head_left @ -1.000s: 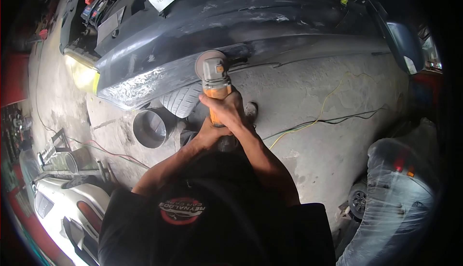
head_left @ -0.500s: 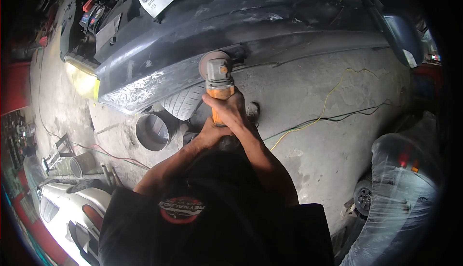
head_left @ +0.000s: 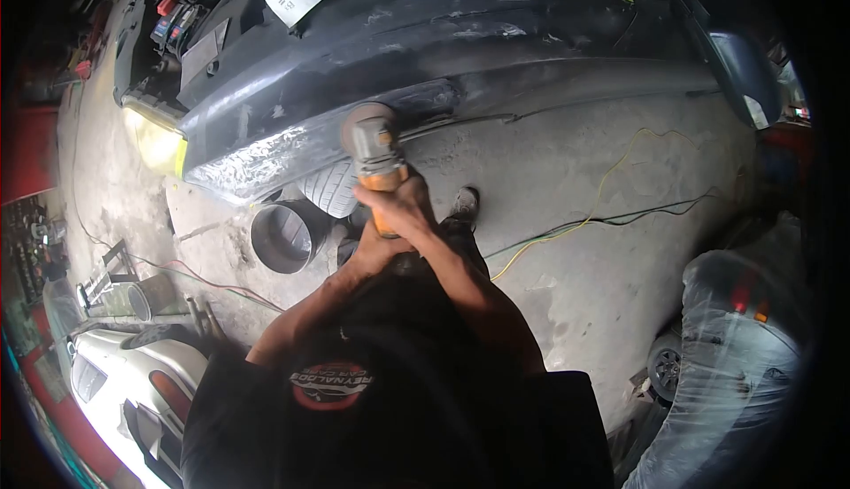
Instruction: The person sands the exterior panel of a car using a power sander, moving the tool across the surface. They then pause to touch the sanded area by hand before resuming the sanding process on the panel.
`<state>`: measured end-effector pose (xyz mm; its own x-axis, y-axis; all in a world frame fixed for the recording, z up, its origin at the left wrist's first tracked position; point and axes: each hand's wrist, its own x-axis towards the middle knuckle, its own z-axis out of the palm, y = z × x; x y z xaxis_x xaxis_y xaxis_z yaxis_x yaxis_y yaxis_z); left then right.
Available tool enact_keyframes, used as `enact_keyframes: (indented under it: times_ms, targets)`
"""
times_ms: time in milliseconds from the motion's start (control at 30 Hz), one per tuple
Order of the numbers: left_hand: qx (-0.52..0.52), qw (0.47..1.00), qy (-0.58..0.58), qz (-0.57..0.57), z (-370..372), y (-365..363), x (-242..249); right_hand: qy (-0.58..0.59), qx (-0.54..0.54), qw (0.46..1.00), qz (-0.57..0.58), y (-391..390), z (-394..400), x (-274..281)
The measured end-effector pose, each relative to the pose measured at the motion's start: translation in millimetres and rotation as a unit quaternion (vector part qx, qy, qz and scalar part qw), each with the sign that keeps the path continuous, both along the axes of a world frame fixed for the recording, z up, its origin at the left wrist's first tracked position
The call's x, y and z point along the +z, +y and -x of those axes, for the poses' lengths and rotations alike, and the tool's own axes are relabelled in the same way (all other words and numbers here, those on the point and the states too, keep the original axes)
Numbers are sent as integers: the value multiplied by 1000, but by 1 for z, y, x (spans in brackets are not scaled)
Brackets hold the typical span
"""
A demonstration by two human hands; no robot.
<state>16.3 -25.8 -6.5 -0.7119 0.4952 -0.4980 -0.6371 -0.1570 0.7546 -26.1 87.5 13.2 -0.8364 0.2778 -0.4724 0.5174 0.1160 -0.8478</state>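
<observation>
Both my hands grip an orange and grey angle grinder (head_left: 375,154). My right hand (head_left: 400,208) wraps the orange body near the head. My left hand (head_left: 372,254) holds the rear of the handle, just behind the right. The grinder's round disc (head_left: 365,123) presses against the lower edge of a dark grey car fender (head_left: 292,108), where the paint is sanded to a shiny bare patch. A front tyre (head_left: 332,186) sits right below the disc. The yellow headlight (head_left: 152,137) is at the fender's left end.
A grey bucket (head_left: 282,237) stands on the concrete floor beside the tyre. Yellow, green and red wires (head_left: 575,219) trail across the floor to the right. A plastic-wrapped car (head_left: 726,356) is at the lower right, a white car (head_left: 124,383) at the lower left.
The grinder and both hands have shifted left along the fender's lower edge, from the darker area onto the sanded patch.
</observation>
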Motion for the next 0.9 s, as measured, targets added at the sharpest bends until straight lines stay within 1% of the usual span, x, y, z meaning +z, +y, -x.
enact_keyframes:
  times_ms: [67,100,167,200,233,267,333,367,400,467,500,533,567,600,700,733,800,833,900]
  targets:
    - [3,999,19,28,-3,-12,7,9,62,998,26,-13,4,14]
    - [5,999,30,43,-2,-16,11,26,42,998,49,-13,2,16]
    - [-35,996,28,79,3,-5,14,3,9,995,99,4,1,24]
    - [-55,994,26,95,6,4,16,-11,-8,992,122,16,-1,28]
    - [-99,989,17,113,13,14,20,5,-33,991,133,28,-1,33]
    - [-119,988,11,102,19,23,22,-22,-47,990,134,40,-2,30]
    - [-114,988,5,101,23,45,24,26,-109,976,186,55,1,29]
    - [-121,987,3,106,23,45,25,-14,-82,978,189,57,-1,30]
    - [-117,986,5,116,23,39,25,10,-72,985,154,50,0,23]
    - [-108,984,11,138,18,14,23,14,-42,987,157,25,1,21]
    - [-67,992,40,103,12,4,21,26,-42,989,137,11,-2,19]
    - [-26,995,58,77,5,-4,14,6,4,995,97,2,0,16]
    - [-20,996,48,68,1,-11,6,9,12,997,74,-6,-1,1]
    - [-13,997,39,60,2,-15,6,12,21,998,51,-13,1,-1]
    - [-107,987,3,117,10,-12,1,2,-20,977,211,4,-2,-5]
    - [-112,989,19,95,11,-6,0,-1,-56,974,219,12,-4,14]
    - [-127,989,48,53,10,7,-2,6,-100,959,265,27,-9,19]
    - [-138,984,91,66,11,11,19,-2,-130,953,273,34,-10,19]
    - [-131,979,130,89,3,3,21,-16,-157,935,317,49,-13,1]
